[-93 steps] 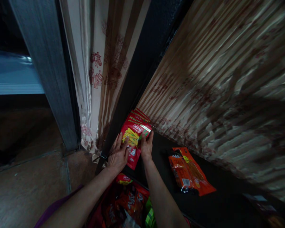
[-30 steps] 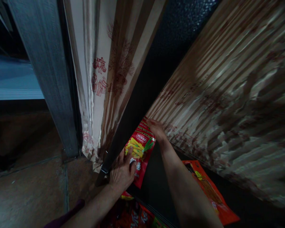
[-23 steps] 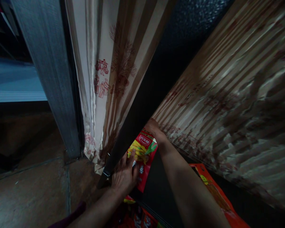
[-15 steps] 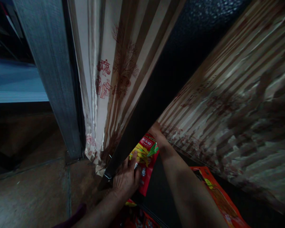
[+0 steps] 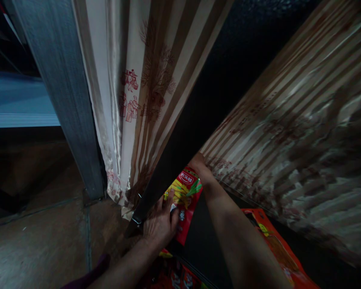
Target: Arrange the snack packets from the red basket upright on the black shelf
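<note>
A red and yellow snack packet (image 5: 183,193) lies on a dark surface at the lower middle, with a white logo and a picture of yellow sticks and green leaves. My left hand (image 5: 161,221) rests on its left side, fingers stretched out over the front. At the packet's top edge is my right hand (image 5: 197,161). A slanted black bar (image 5: 183,136) hides the fingers of that hand, so its grip does not show. Beneath my right forearm lies an orange-red packet (image 5: 276,245). More red packets (image 5: 174,275) sit at the bottom edge, partly in shadow.
A striped curtain with printed red figures (image 5: 129,96) hangs left of the bar, and another pleated cloth (image 5: 289,132) hangs to the right. A grey metal post (image 5: 63,88) stands on the tiled floor (image 5: 48,237). Behind the post is a pale blue panel (image 5: 18,100).
The view has shifted slightly. Both hands stay in nearly the same places at the red and yellow packet, whose printed logo shows a little more clearly.
</note>
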Tool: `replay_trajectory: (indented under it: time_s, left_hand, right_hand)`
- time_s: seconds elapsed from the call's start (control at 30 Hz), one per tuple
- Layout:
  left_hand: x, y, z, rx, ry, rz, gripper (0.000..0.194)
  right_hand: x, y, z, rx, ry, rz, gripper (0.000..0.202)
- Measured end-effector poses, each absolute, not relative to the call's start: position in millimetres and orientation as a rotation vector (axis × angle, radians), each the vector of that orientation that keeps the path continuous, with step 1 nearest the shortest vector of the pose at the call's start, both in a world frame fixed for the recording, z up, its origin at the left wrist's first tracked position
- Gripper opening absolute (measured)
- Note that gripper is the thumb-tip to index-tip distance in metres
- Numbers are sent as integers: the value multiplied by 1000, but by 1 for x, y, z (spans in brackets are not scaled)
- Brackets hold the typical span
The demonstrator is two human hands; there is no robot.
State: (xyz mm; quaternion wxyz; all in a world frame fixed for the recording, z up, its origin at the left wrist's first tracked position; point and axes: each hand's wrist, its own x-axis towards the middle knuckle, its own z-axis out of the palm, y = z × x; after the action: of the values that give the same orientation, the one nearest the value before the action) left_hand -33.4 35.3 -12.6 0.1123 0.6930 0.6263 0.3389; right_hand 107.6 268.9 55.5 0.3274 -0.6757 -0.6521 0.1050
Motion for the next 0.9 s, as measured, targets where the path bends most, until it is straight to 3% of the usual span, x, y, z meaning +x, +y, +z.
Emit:
replay_trajectory:
  time_s: [0.27, 0.77, 0.9]
  left_hand:
    - [-34, 35, -12, 2019, 1835, 1003, 56]
    - [-35, 34, -8, 2046, 1843, 971, 55]
    - [-35, 34, -11, 2076, 1851, 1064, 53]
  right_hand:
    - [84, 253, 62, -1837, -2024, 88, 6]
    - [70, 230, 74, -2036, -2178, -87, 21]
    - [63, 207, 85, -1887, -2274, -244, 24]
